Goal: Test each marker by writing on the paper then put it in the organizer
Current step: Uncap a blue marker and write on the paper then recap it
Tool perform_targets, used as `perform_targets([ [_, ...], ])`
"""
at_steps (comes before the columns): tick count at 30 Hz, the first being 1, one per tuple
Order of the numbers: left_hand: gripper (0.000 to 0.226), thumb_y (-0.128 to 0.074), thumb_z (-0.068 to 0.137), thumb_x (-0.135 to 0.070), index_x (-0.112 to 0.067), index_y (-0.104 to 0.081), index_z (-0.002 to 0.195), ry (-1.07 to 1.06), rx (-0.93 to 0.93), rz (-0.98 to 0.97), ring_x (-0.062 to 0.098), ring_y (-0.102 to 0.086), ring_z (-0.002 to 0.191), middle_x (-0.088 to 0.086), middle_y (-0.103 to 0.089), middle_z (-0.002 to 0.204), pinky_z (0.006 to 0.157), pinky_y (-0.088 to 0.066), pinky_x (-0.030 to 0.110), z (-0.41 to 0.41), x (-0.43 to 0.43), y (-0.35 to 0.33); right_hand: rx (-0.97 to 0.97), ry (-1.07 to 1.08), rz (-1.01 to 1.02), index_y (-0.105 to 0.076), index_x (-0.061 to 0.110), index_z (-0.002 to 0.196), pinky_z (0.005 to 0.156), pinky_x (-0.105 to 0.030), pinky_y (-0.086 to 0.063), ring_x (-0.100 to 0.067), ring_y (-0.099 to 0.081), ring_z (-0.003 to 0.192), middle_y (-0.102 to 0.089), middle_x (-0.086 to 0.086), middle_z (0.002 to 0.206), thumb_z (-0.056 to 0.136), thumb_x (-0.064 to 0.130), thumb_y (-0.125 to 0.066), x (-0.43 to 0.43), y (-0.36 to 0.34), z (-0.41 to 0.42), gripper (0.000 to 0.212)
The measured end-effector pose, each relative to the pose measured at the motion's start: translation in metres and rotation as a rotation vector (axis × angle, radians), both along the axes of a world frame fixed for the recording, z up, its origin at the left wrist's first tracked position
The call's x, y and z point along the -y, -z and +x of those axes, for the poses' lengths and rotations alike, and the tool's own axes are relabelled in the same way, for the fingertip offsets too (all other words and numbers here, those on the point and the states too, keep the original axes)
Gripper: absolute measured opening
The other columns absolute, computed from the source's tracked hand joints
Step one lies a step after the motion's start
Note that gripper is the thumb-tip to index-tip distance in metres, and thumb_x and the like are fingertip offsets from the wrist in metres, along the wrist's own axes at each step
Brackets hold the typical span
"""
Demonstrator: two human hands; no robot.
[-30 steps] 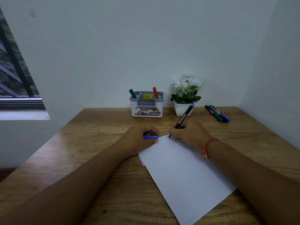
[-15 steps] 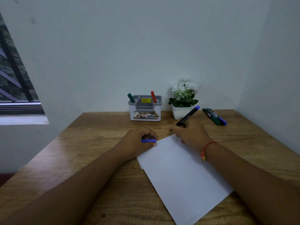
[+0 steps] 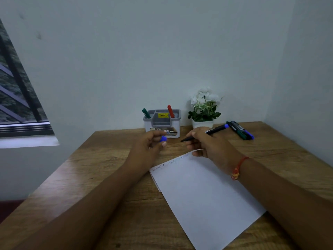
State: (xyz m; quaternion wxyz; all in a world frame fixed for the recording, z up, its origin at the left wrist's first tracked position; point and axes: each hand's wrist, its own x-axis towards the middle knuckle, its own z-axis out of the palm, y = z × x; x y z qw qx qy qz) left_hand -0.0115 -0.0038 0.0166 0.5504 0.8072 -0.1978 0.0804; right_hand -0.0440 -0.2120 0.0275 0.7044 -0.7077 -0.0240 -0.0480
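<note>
My right hand (image 3: 210, 145) grips an uncapped black marker with a blue end (image 3: 214, 130), lifted off the table, tip pointing left. My left hand (image 3: 149, 147) is raised too and pinches the blue cap (image 3: 163, 139) in its fingertips, a short gap from the marker tip. The white paper (image 3: 203, 193) lies on the wooden table (image 3: 90, 177) below, with faint scribbles along its top edge. Behind the hands stands the grey-and-white organizer (image 3: 173, 121), holding a green marker (image 3: 146, 113) and a red marker (image 3: 170, 111).
A white pot with white flowers (image 3: 203, 112) stands right of the organizer. Two or three capped markers (image 3: 240, 131) lie at the back right near the wall. A window is at the left; walls close the back and right sides.
Both hands lifted off the paper. The marker left the page and swung level, tip toward the cap, which the left hand raised from the paper's corner.
</note>
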Motion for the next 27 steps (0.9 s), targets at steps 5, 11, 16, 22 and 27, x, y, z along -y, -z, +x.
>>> perform_targets([
  [5,0.017,-0.059,0.092,-0.024,-0.023,-0.064,0.108,0.013,-0.278,-0.387,0.020,-0.068,0.100,0.002,-0.071,0.107,0.080,-0.058,0.035,-0.0017,0.0001,-0.0044,0.105,-0.079,-0.028,-0.067,0.009,0.099,0.061,-0.025,-0.055,-0.013,-0.068,0.071,-0.072,-0.009,0.080,0.099,0.014,-0.061,-0.0043,-0.0029,-0.0069,0.008],
  [11,0.025,-0.060,0.092,-0.022,-0.006,-0.062,0.111,-0.012,-0.412,-0.570,0.017,-0.070,0.084,0.015,-0.069,0.101,0.074,-0.057,0.029,0.0026,-0.0020,-0.0039,0.087,-0.149,-0.007,-0.074,0.012,0.099,0.064,-0.026,-0.058,-0.016,-0.072,0.075,-0.075,-0.012,0.084,0.102,0.017,-0.055,-0.0088,-0.0026,-0.0082,0.021],
  [16,0.017,-0.060,0.091,-0.020,-0.007,-0.062,0.102,-0.004,-0.463,-0.662,0.016,-0.071,0.081,0.012,-0.071,0.092,0.070,-0.057,0.028,0.0028,-0.0012,-0.0047,0.092,-0.146,-0.018,-0.075,0.016,0.098,0.065,-0.026,-0.058,-0.017,-0.073,0.079,-0.077,-0.010,0.086,0.104,0.017,-0.051,-0.0084,-0.0028,-0.0096,0.025],
  [22,0.019,-0.061,0.091,-0.020,-0.004,-0.061,0.103,0.016,-0.510,-0.657,0.017,-0.072,0.079,0.013,-0.073,0.089,0.068,-0.057,0.028,0.0015,0.0014,-0.0047,0.115,-0.149,-0.031,-0.075,0.015,0.102,0.067,-0.026,-0.060,-0.015,-0.074,0.081,-0.078,-0.007,0.087,0.102,0.013,-0.055,-0.0097,-0.0009,-0.0099,0.020],
  [27,0.026,-0.061,0.091,-0.019,-0.001,-0.058,0.110,0.074,-0.552,-0.689,0.023,-0.072,0.087,0.019,-0.073,0.097,0.067,-0.059,0.028,-0.0001,0.0024,-0.0057,0.144,-0.118,-0.029,-0.074,0.007,0.109,0.072,-0.032,-0.062,-0.019,-0.074,0.085,-0.077,-0.015,0.094,0.101,0.011,-0.058,-0.0093,0.0005,-0.0096,0.019],
])
